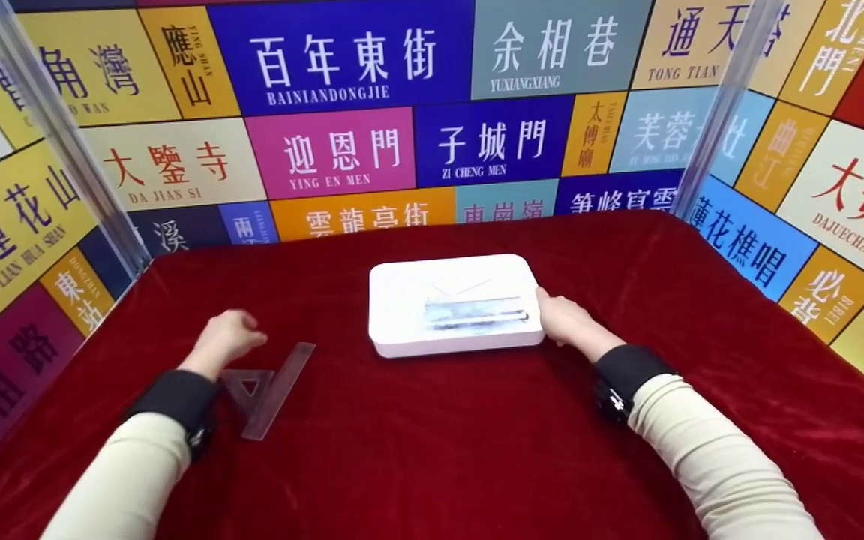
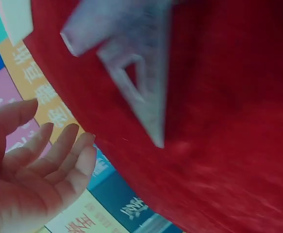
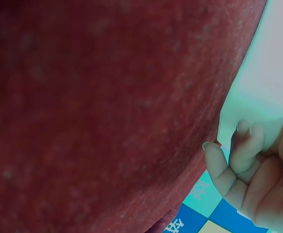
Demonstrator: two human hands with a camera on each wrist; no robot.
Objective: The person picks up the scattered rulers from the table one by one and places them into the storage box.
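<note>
A flat white box lies in the middle of the red cloth, with a clear ruler lying on its lid. My right hand holds the box's right edge; in the right wrist view its curled fingers press against the side of the white box. My left hand hovers over the cloth just above a clear plastic set square. The left wrist view shows this hand relaxed and holding nothing, apart from the set square.
The red velvet cloth covers the whole table. Walls of coloured sign panels close it in at the back and both sides, with clear posts at the rear corners. A white corner, probably the box, shows in the left wrist view.
</note>
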